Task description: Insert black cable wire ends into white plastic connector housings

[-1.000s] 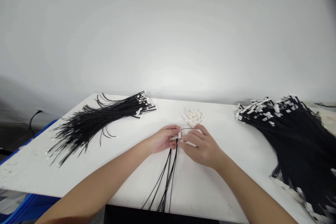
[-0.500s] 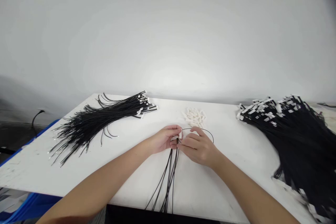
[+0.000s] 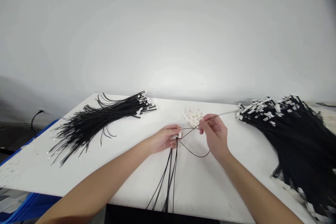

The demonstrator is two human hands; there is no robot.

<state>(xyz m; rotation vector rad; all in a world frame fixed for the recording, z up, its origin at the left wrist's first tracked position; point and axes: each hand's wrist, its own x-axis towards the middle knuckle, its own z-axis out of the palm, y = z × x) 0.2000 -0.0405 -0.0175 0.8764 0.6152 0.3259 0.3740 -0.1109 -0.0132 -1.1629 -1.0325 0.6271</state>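
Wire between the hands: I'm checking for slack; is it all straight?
No, partly curved: one stretch of wire bows downward between the left hand and right hand; another looks straight.

Left forearm [image 3: 105, 179] angled inward from lower left, wrist nearly straight. Left hand [image 3: 166, 138] closed in a pinch, fingers directed rightward. Right forearm [image 3: 256, 185] angled inward from lower right. Right hand [image 3: 215, 135] raised slightly higher, well apart from the left; fingers bent, fingertips pinched toward the thumb.

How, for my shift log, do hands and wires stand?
Left hand pinching white connector. Right hand holding black wire. More wires trailing below; nothing visibly blocking.
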